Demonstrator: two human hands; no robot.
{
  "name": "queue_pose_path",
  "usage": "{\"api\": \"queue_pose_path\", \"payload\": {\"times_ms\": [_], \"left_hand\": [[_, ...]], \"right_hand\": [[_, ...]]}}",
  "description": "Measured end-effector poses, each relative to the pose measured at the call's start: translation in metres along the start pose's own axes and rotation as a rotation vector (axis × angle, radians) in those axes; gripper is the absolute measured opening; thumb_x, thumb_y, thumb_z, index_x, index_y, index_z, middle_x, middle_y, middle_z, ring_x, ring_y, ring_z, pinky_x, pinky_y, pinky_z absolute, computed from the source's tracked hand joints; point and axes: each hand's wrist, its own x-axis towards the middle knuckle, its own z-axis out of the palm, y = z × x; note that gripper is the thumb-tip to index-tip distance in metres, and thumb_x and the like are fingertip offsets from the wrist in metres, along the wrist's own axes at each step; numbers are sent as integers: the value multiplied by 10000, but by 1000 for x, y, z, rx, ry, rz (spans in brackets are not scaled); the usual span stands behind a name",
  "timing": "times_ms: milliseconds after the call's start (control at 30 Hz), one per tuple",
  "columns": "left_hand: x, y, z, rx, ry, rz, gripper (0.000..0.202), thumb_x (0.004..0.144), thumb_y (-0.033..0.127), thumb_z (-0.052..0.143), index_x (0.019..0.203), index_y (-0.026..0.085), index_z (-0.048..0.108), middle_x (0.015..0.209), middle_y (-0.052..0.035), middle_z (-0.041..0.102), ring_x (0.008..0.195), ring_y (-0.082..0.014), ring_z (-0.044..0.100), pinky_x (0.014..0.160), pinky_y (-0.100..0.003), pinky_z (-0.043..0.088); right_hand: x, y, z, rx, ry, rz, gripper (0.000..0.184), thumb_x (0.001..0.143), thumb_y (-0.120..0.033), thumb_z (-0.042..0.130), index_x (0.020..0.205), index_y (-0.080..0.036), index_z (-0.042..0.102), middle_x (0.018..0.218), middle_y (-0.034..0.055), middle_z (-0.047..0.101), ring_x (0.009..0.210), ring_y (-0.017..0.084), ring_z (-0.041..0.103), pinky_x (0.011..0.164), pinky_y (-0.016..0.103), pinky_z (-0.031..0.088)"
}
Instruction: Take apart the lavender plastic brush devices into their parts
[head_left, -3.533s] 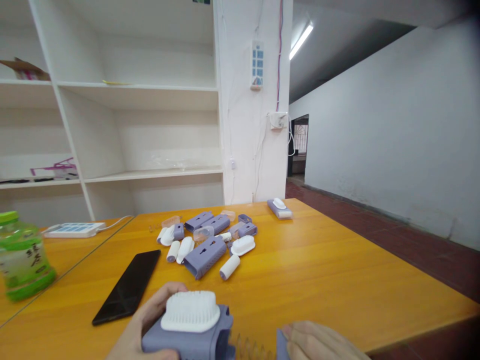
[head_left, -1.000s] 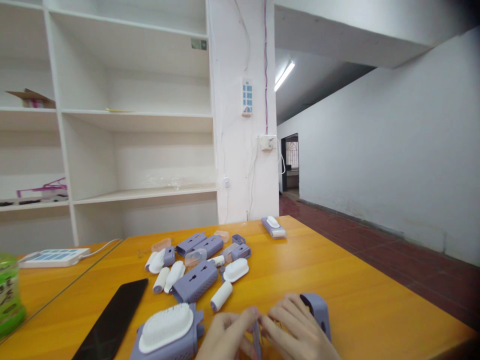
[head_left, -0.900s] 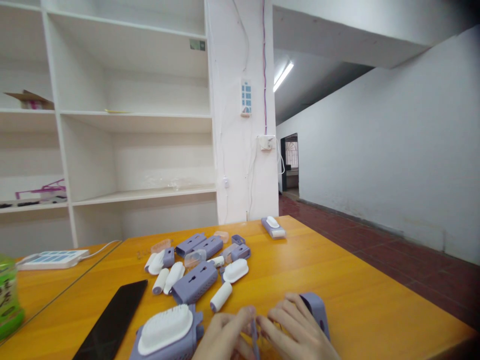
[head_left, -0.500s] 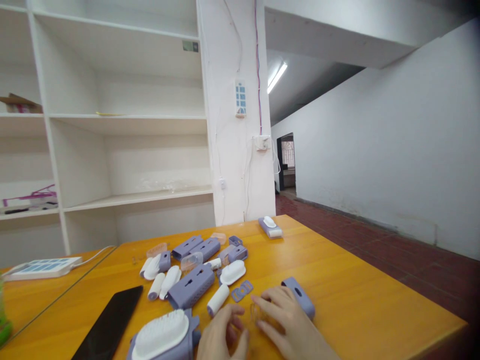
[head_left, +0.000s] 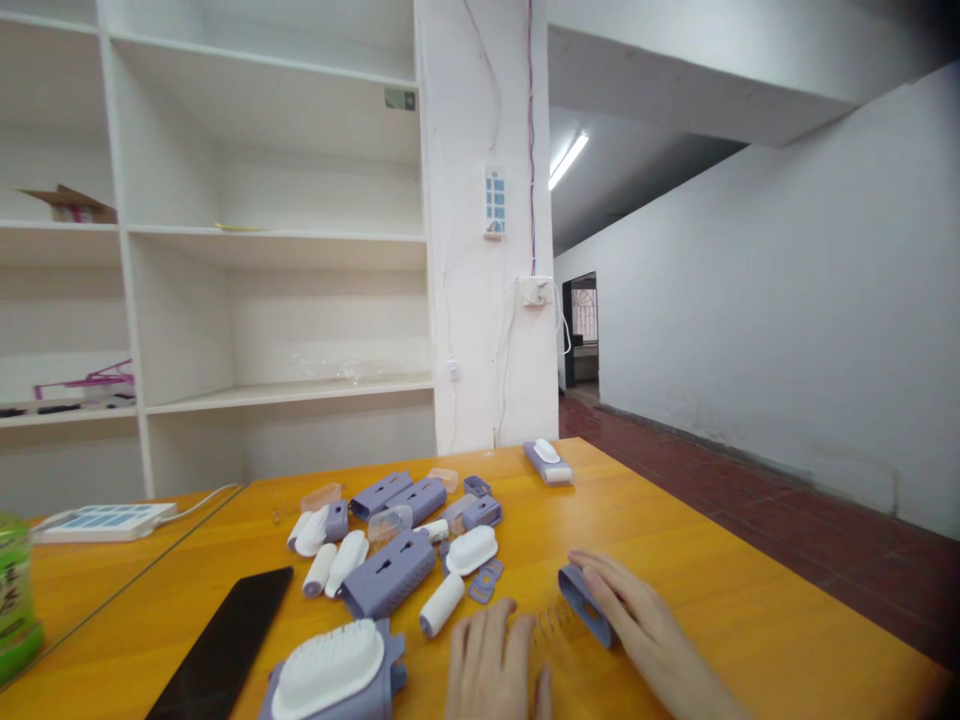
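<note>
My right hand (head_left: 637, 625) lies on the orange table (head_left: 712, 590) with its fingers closed over a purple plastic cap (head_left: 583, 604), gripping its right side. A thin metal spring (head_left: 551, 622) lies on the table between my hands, just left of the cap. My left hand (head_left: 491, 665) rests flat at the bottom edge with fingers stretched out, holding nothing. A purple housing with a white bristle brush head (head_left: 334, 672) sits to the left of my left hand.
A pile of purple and white plastic parts (head_left: 397, 525) lies mid-table, a small purple slotted piece (head_left: 486, 580) at its near edge. One assembled purple unit (head_left: 549, 461) sits at the far edge. A black phone (head_left: 225, 640), a power strip (head_left: 105, 520) and a green bottle (head_left: 13, 600) are left.
My hands have drawn apart. The right hand has slid right onto the purple cap, the left has flattened on the table. The spring now lies bare between them.
</note>
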Motion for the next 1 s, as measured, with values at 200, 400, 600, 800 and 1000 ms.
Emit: {"api": "queue_pose_path", "payload": {"times_ms": [200, 400, 600, 800, 1000], "left_hand": [[43, 53, -3, -88, -375, -202, 327, 854, 202, 566, 1117, 200, 759, 1127, -123, 757, 1156, -346, 635, 1146, -640, 270], [46, 56, 7, -227, -470, -183, 371, 808, 197, 569, 1119, 224, 769, 1149, -102, 764, 1121, -325, 648, 1080, -552, 344], [38, 42, 29, -104, -432, -90, 258, 794, 164, 638, 958, 252, 818, 987, -87, 791, 1014, -312, 677, 1049, -565, 361], [40, 29, 4, 52, -205, -87, 177, 849, 194, 698, 731, 275, 802, 1008, -57, 740, 1059, -314, 629, 990, -554, 405], [37, 17, -5, 161, 64, -34, 398, 842, 109, 651, 1200, 265, 726, 999, -63, 749, 952, -279, 658, 899, -438, 444]], "right_hand": [[-16, 0, 14, -69, -179, -75, 438, 1056, -449, 407, 1296, -222, 693, 1393, 119, 646, 1328, 269, 581, 1146, 383, 457], [-15, -11, 8, -61, -211, -93, 421, 1073, -426, 348, 1165, -240, 714, 1208, 96, 712, 1177, 236, 651, 1007, 312, 519], [-9, -23, 6, -164, -225, -95, 412, 1080, -388, 300, 928, -249, 657, 962, 46, 685, 907, 198, 677, 794, 267, 516], [-5, -17, 8, -277, -99, 82, 437, 1065, -461, 291, 964, -250, 661, 976, 61, 677, 868, 218, 721, 750, 303, 540], [-8, -10, 10, -172, 11, 147, 496, 1006, -531, 433, 1312, -194, 629, 1373, 161, 593, 1223, 288, 647, 1014, 391, 538]]}}
